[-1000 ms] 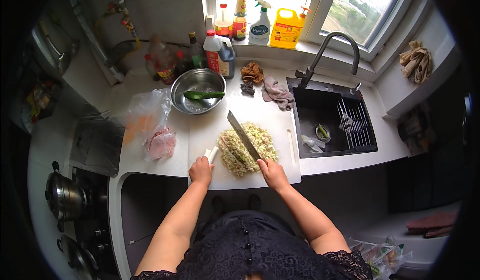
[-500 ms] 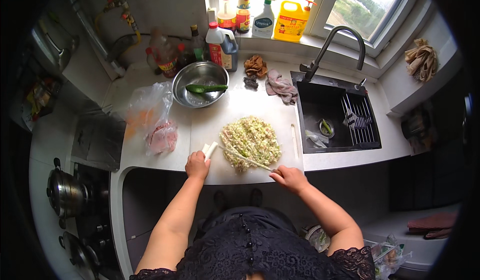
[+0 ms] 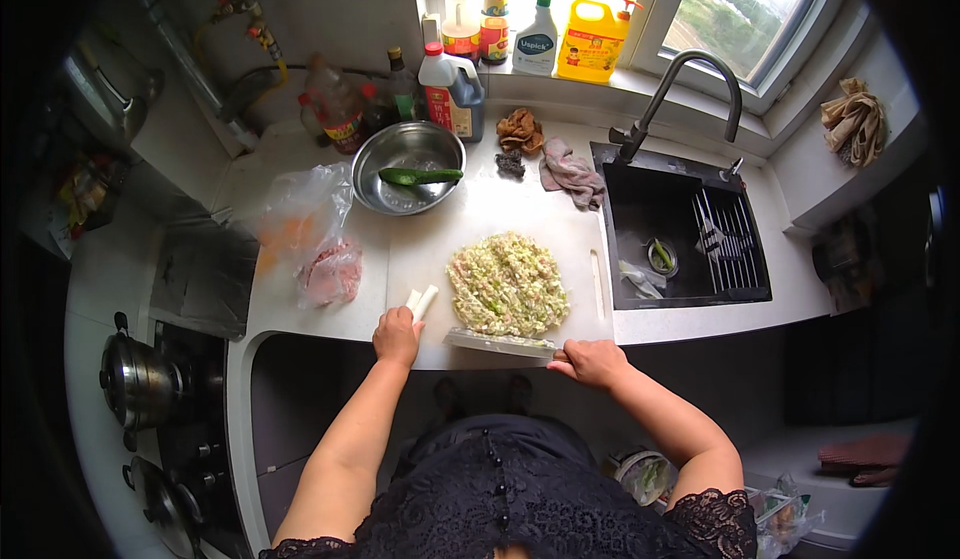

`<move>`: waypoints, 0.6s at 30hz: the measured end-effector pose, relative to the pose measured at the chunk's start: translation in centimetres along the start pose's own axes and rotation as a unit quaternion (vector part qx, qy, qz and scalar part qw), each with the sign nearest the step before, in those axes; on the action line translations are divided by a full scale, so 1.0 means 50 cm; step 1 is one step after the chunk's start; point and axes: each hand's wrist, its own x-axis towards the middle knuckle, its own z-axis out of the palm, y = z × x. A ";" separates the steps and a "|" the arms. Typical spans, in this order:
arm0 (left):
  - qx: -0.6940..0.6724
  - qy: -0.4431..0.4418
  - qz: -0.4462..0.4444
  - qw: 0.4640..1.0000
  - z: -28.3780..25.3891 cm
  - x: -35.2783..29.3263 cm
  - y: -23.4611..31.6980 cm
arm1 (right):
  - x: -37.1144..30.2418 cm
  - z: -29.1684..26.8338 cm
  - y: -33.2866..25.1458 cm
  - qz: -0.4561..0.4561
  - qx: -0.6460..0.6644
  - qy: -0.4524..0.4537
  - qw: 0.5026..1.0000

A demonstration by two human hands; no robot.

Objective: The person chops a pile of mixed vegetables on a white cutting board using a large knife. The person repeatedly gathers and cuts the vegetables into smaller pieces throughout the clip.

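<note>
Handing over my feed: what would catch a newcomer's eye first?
The pale green chopped heap on the white cutting board stands out first, with the cleaver in the right hand at the heap's near edge. Next come the yellow jug on the windowsill and the green vegetable in the steel bowl.

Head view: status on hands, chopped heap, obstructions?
Right hand gripping knife at near edge of heap. Left hand holding white stalks. Heap on board, nothing between it and knife.

A yellow plastic jug (image 3: 592, 47) stands on the white windowsill (image 3: 645, 92), near a spray bottle with a green-and-white trigger (image 3: 535, 47). A curved grey metal faucet (image 3: 737, 109) rises beside a black rectangular sink (image 3: 645, 214).
</note>
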 end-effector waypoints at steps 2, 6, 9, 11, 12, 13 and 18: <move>0.001 0.004 0.003 1.000 0.001 -0.001 -0.001 | 0.012 -0.006 -0.001 0.016 -0.003 0.022 1.000; 0.008 0.004 0.012 1.000 0.013 -0.002 -0.007 | 0.029 -0.007 0.007 0.057 0.020 0.036 0.998; 0.003 -0.002 0.019 1.000 0.012 -0.007 0.005 | 0.033 -0.012 0.008 0.090 0.054 0.049 0.993; -0.001 -0.005 0.010 1.000 0.008 -0.012 0.023 | 0.034 -0.012 0.012 0.116 0.086 0.064 0.987; -0.002 -0.006 0.006 1.000 0.008 -0.014 0.030 | 0.039 -0.013 0.016 0.125 0.095 0.062 0.986; -0.003 -0.005 0.006 1.000 0.011 -0.016 0.035 | 0.047 -0.018 0.020 0.135 0.103 0.059 0.984; -0.015 0.012 0.020 1.000 0.008 -0.023 0.052 | 0.057 -0.057 0.018 0.143 0.160 0.061 0.975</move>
